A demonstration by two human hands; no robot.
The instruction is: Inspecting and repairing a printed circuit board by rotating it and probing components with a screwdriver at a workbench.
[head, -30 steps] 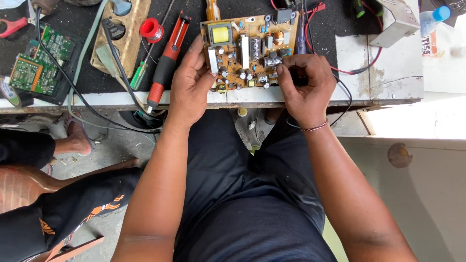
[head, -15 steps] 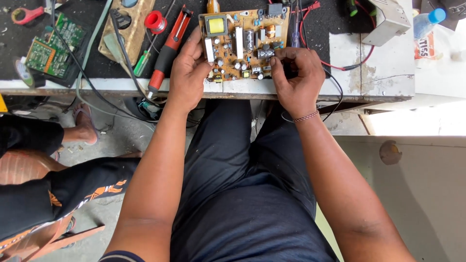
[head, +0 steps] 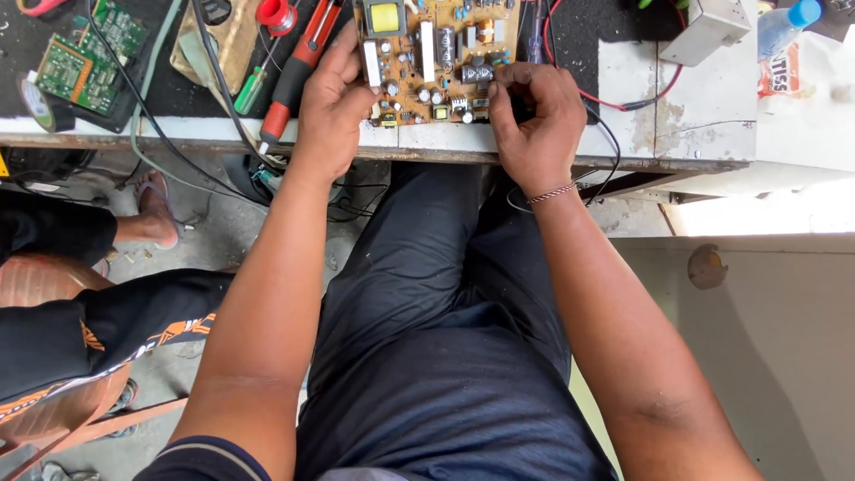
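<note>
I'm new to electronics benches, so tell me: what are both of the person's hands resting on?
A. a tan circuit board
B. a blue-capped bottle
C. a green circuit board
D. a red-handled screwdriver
A: the left hand and right hand grip opposite edges of the tan circuit board at the bench edge.

The tan circuit board (head: pixel 436 55) looks matt with shiny metal-topped capacitors, the desk (head: pixel 641 134) is worn, scuffed painted wood under a rough black mat (head: pixel 614 36), and the screwdriver (head: pixel 298 76) has a glossy red-and-black plastic handle.
</note>
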